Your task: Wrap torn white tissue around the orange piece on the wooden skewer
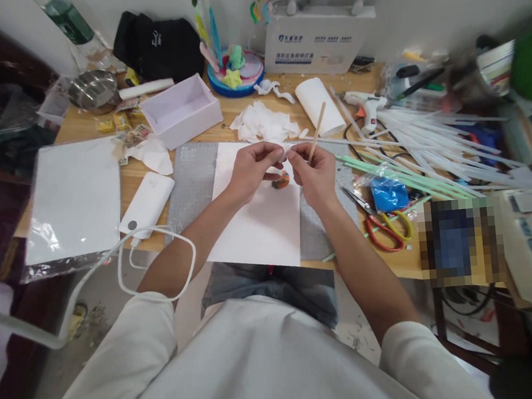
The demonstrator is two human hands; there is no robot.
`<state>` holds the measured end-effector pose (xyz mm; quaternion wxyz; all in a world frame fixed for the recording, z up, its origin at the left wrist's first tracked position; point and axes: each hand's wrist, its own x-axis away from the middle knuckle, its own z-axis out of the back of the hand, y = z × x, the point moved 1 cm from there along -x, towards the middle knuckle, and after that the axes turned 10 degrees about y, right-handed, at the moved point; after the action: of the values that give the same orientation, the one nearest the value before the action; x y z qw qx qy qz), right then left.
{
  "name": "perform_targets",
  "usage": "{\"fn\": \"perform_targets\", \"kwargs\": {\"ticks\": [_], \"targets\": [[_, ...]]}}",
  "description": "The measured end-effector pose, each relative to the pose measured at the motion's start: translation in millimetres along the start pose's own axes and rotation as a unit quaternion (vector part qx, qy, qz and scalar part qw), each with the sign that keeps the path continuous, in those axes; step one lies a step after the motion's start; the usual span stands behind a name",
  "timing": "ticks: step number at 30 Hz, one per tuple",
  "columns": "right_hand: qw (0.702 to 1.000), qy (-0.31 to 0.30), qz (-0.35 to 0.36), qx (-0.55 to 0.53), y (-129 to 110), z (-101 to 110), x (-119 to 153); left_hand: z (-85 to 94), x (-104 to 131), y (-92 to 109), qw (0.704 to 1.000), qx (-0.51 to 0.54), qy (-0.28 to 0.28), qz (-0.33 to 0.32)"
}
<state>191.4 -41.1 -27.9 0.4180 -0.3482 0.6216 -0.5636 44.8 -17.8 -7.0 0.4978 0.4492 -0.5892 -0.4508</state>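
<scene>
Both bare forearms [210, 229] slanted forward and inward, elbows apart. The left hand [255, 170] and right hand [314, 171] nearly met, fingers [268, 151] bent, each thumb drawn close to its index finger.

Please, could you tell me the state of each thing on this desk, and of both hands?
Left hand: closed, pinching a small white piece
Right hand: closed, holding a wooden stick, slanted
Orange piece: below the fingers; resting or held, unclear
White sheet: flat
Purple box: open-topped
Steel bowl: upright
Tissue: crumpled
Paper roll: on its side
Glue gun: lying down
Scissors: lying flat
</scene>
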Motion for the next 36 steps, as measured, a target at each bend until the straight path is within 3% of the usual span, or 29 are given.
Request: {"fn": "perform_targets", "kwargs": {"ticks": [21, 26, 36], "targets": [[0.999, 0.002, 0.015, 0.032, -1.9, -0.5, 0.7, -0.5, -5.0, -6.5, 1.000, -0.014, 0.002, 0.001], [1.000, -0.007, 0.009, 0.029, -1.7, -1.1, 1.5, -2.0, -3.4, -7.3, 0.999, -0.019, 0.015, -0.031], [1.000, -0.017, -0.001, 0.017, -7.0, 0.7, 1.2, -1.2, -1.4, -3.8, 0.999, -0.012, -0.027, -0.042]]}}
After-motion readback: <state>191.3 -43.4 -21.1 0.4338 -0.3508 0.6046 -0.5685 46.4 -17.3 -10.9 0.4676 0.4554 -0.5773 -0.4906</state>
